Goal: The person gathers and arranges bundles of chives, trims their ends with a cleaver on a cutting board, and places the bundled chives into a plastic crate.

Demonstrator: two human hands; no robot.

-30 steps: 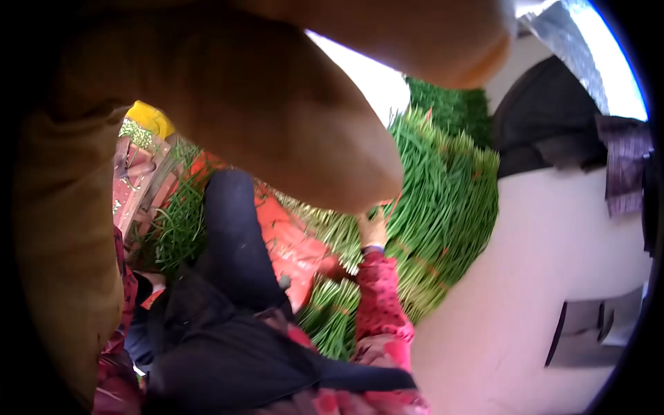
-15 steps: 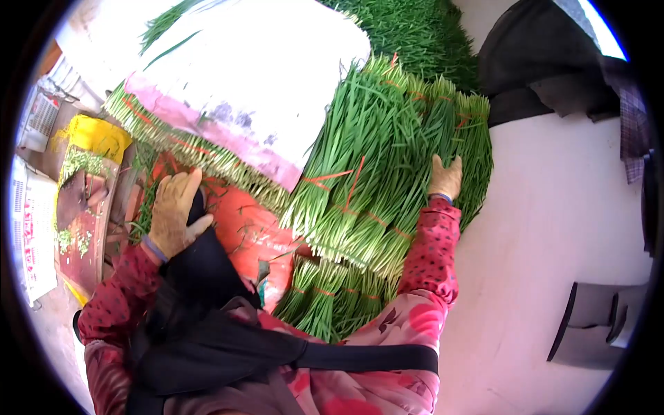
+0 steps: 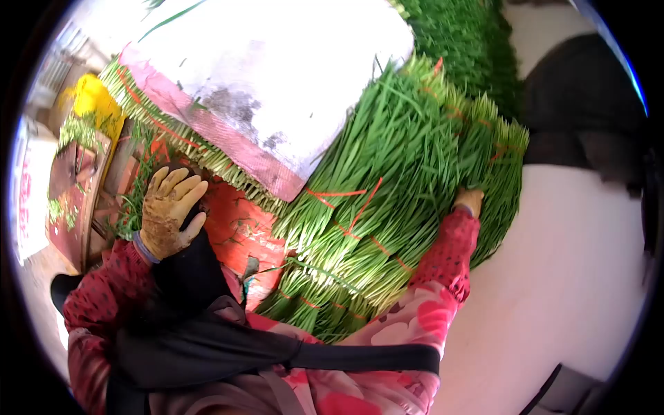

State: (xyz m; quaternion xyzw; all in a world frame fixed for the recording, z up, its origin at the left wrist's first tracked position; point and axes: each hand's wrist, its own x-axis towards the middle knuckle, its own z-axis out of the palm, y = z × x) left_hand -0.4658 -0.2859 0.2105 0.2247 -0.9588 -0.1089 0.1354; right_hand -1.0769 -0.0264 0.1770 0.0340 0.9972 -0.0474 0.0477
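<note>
My left hand (image 3: pixel 169 214), in a soiled tan glove, lies on my dark-clad knee with its fingers spread and nothing in it. Reaching into the leaves on the right is my right hand (image 3: pixel 470 199), also gloved. Its fingers are hidden among the green, so I cannot tell what they hold. Around it lie bundles of long flat green leaves with pale stems, like garlic chives (image 3: pixel 394 152), tied with orange-red bands. A stained white sack with a pink edge (image 3: pixel 277 69) covers more bundles to the left.
Below the pile, more tied bundles (image 3: pixel 308 297) lie near my lap, beside a red plastic sheet (image 3: pixel 238 228). A board with leaf scraps (image 3: pixel 72 221) and a yellow sack (image 3: pixel 100 107) are at left. A dark draped shape (image 3: pixel 584 104) stands at right.
My right hand has gone deeper into the leaves, so its fingers no longer show. My left hand stays on the knee. The view has shifted slightly.
</note>
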